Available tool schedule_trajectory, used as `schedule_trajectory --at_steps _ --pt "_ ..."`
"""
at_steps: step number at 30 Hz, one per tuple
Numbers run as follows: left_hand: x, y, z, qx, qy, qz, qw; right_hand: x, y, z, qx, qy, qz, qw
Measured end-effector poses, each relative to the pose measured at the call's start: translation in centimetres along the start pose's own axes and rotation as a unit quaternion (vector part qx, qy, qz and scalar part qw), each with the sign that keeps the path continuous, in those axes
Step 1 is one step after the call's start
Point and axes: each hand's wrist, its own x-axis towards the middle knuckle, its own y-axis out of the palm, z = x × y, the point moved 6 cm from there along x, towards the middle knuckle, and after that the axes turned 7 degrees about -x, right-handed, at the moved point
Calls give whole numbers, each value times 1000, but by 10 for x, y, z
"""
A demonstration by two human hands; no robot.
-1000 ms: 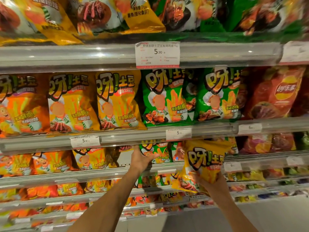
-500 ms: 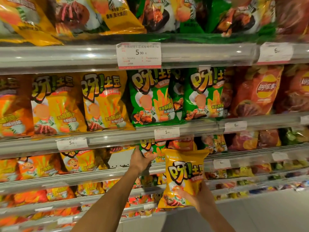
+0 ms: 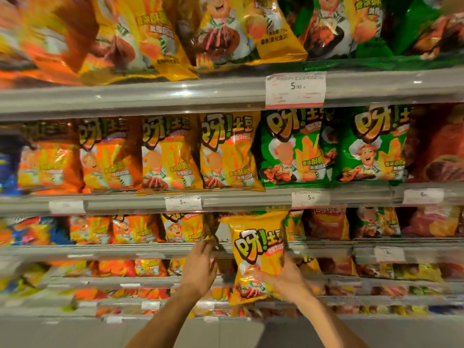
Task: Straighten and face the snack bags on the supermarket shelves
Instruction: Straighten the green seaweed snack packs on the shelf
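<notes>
Supermarket shelving is backing a yellow snack bag, light, crinkly and crush-prone, which the right hand is clasping at its lower edge while the left hand is pinching a neighbouring shelved bag.

I see two bare forearms reaching up from the bottom edge, no sleeves, watch, bracelets or gloves on them. My left hand and right hand carry no rings that I can make out.
</notes>
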Motion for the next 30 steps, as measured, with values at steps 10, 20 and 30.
schedule_trajectory --at_steps 10,20,30 --pt "-19 -8 53 123 7 65 990 67 30 74 -51 3 -46 998" --pt "-18 -5 57 138 -6 105 985 104 38 83 -45 -16 -105 993" --pt "-18 2 54 134 -15 134 982 120 67 61 -71 55 -38 995"
